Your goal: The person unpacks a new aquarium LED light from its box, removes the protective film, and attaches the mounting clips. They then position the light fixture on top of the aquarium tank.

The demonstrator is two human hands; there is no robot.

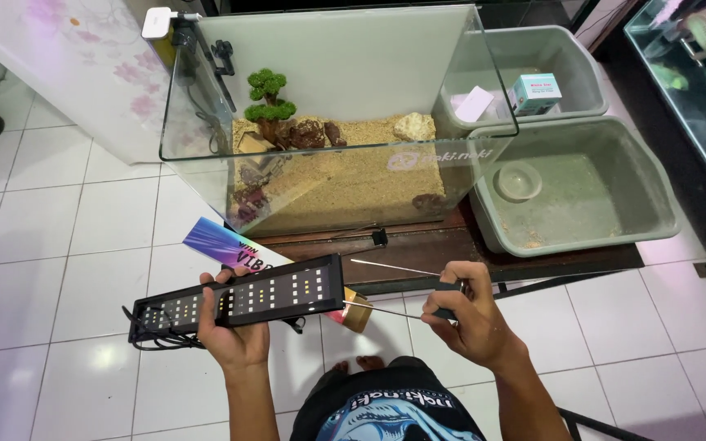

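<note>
My left hand (234, 331) grips a long black aquarium light bar (239, 300) from below, its rows of small diodes facing up and a black cable trailing off its left end. My right hand (469, 317) is closed on a thin metal wire bracket (394, 287) with two prongs pointing left toward the bar's right end. A colourful long box (230, 249) lies under the bar. Beyond both hands stands a glass tank (332, 122) holding sand, rocks and a small green bonsai-like ornament (270, 96).
The tank rests on a low dark wooden stand (451, 249). Two grey plastic tubs (647, 204) sit to the right, the far one holding a small box. Another aquarium (696, 65) with fish lines the right edge. White floor tiles lie around.
</note>
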